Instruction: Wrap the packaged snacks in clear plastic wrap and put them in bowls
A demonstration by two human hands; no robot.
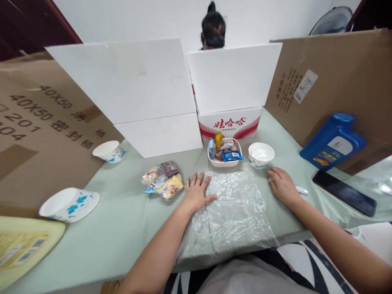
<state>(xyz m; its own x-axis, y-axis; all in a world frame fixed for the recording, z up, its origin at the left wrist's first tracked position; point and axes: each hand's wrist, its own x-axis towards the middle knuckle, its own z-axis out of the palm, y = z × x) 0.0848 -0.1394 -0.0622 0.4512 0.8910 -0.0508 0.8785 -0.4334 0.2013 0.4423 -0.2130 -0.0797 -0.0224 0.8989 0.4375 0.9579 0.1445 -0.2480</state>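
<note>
A crinkled clear plastic bag [235, 208] lies flat on the table in front of me. My left hand [196, 192] rests palm down with spread fingers over the bag's left edge. Just left of it sits a bundle of wrapped snacks [163, 180] in yellow, brown and blue packaging. My right hand [283, 185] lies flat on the cloth to the right of the bag, holding nothing. Beyond that hand stands a white paper bowl [261, 155] with a blue pattern. A white dish [225, 163] holding several small packets [232, 156] is at the bag's far edge.
White panels [131, 81] and a red-and-white carton [235, 122] stand at the back. Brown cardboard [333, 81] flanks both sides. At right are a blue bottle [333, 141] and a phone [344, 192]. Two paper bowls [72, 204] and a yellow-green container [27, 249] are left. A person [213, 28] is beyond.
</note>
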